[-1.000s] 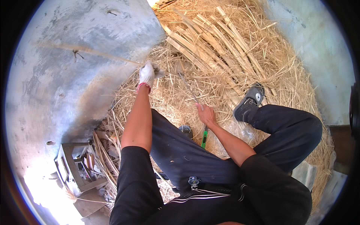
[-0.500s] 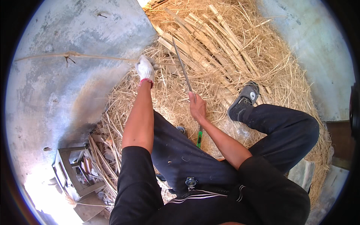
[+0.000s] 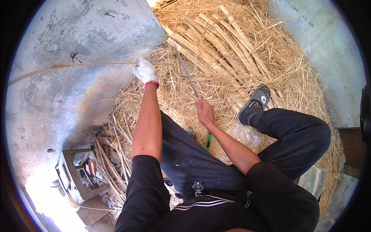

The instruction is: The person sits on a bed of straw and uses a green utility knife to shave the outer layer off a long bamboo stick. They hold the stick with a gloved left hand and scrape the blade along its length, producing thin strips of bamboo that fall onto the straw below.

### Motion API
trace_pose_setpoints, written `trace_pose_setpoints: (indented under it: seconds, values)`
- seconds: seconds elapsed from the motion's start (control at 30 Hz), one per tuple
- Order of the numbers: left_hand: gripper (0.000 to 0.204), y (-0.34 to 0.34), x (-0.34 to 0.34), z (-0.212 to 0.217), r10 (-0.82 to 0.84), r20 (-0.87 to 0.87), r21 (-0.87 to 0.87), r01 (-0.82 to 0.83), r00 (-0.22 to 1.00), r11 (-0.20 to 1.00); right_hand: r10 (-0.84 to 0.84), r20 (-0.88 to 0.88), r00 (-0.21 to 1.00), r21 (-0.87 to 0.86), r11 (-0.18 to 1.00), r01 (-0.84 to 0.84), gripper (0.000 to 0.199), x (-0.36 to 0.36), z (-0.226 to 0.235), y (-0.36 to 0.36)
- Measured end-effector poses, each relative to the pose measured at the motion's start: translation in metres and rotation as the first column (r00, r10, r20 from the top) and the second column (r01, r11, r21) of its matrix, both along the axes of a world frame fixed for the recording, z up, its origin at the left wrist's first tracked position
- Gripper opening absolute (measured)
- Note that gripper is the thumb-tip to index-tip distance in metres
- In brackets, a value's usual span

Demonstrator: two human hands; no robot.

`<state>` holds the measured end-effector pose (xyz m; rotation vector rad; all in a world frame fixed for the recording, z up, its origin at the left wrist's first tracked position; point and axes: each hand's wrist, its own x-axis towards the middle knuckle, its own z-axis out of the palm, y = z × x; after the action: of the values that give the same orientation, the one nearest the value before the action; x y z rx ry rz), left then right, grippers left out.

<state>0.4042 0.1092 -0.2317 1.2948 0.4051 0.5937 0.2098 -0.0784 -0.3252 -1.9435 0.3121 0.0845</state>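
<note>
My left hand (image 3: 146,72), in a white knit glove with a red cuff edge, is closed round a long thin bamboo strip (image 3: 96,63). The strip runs leftward past the grey wall, and a short end sticks out to the right of the glove. My bare right hand (image 3: 205,113) grips a long narrow-bladed knife (image 3: 187,73). Its blade points away from me, with the tip near the strip's right end. Below my right wrist shows a green and black piece (image 3: 208,143); whether it belongs to the knife I cannot tell.
Split bamboo slats (image 3: 228,42) lie on a thick bed of shavings (image 3: 286,69). My shoe (image 3: 255,104) rests on the shavings at the right. A small wooden stool-like frame (image 3: 77,174) lies at the lower left by more strips (image 3: 110,158). Grey walls (image 3: 96,31) flank both sides.
My left hand has shifted slightly left and down with the bamboo strip, whose node now lies further left. My right hand and the knife have barely moved.
</note>
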Motion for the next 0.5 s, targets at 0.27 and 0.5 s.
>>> trace_pose_setpoints:
  seconds: [0.27, 0.5]
  values:
    - [0.024, -0.011, -0.013, -0.002, 0.001, -0.368, 0.270, 0.106, 0.930, 0.957, 0.071, -0.043, 0.997, -0.025, 0.997, -0.072, 0.057, -0.003, 0.004, 0.005]
    - [0.029, 0.006, 0.002, 0.003, -0.008, -0.023, -0.171, 0.004, 1.000, 0.985, 0.004, 0.133, 0.991, -0.032, 0.999, 0.000, 0.054, 0.005, 0.001, 0.008]
